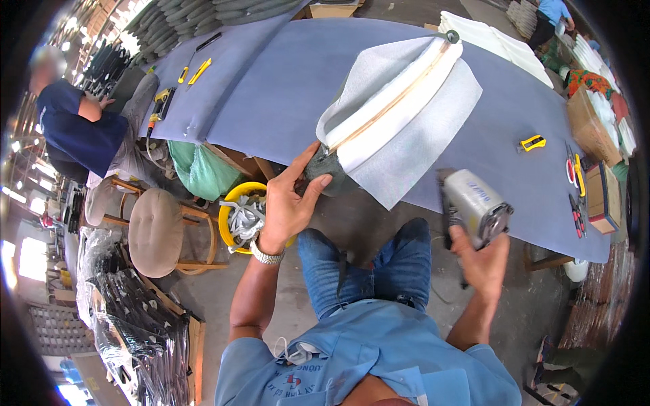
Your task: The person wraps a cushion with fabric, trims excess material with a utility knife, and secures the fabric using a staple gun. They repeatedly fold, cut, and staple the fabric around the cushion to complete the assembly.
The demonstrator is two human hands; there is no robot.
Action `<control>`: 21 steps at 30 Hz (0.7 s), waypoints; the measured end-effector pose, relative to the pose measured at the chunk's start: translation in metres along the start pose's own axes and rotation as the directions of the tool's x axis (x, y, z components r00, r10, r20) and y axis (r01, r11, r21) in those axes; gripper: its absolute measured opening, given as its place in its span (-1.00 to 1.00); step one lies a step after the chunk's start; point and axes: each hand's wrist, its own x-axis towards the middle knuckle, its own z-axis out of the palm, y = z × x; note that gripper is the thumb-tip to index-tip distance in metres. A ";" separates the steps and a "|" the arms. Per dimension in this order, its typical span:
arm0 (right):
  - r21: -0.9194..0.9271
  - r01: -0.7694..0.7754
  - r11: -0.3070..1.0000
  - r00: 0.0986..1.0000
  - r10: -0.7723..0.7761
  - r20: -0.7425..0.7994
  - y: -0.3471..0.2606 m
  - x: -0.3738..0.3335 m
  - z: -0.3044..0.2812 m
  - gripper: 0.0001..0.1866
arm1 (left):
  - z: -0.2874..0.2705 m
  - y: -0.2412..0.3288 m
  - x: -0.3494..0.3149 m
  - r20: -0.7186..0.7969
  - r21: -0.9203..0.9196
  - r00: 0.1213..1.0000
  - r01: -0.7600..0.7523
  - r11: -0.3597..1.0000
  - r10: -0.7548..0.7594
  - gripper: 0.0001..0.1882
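My left hand (292, 196) grips the near dark grey end of a long padded piece (396, 95), thumb and fingers closed around it. White fabric flaps spread from both sides of the piece, and a thin wooden strip runs along its middle. Its far end, with a small dark tip, reaches over the blue-grey table (514, 196). In my right hand (482, 260) is a silver and black staple gun (474, 203), held by its handle beside the table's near edge. The gun is slightly blurred and apart from the padded piece.
On the right lie a yellow utility knife (532, 143), scissors (571, 166) and a small box (602, 199). Another air tool (161, 105) rests at the left. A yellow bucket (223, 223) of scraps and a round stool (156, 230) stand left; a person (78, 122) sits beyond.
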 end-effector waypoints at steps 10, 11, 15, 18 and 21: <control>-0.751 0.128 0.647 0.926 -0.350 -0.143 0.119 0.128 -0.111 -0.50 | 0.021 0.025 -0.009 0.097 0.079 0.982 -0.171 0.982 0.163 -0.29; -0.783 0.196 0.590 0.901 -0.424 -0.094 0.142 0.129 -0.116 -0.55 | 0.027 0.028 -0.007 0.129 0.090 0.969 -0.224 0.970 0.212 -0.25; -0.434 0.326 0.840 0.886 -0.432 -0.170 0.099 0.110 -0.084 -0.76 | 0.040 0.037 -0.006 0.223 0.155 0.902 -0.407 0.900 0.369 -0.19; 0.179 0.243 0.953 0.970 -0.238 -0.049 0.036 0.061 -0.043 -0.49 | 0.043 0.048 0.000 0.314 0.155 0.834 -0.516 0.843 0.453 -0.16; 0.412 0.120 0.903 0.914 -0.262 0.309 0.016 0.031 -0.004 -0.30 | 0.042 0.042 -0.008 0.398 0.194 0.797 -0.557 0.807 0.454 -0.11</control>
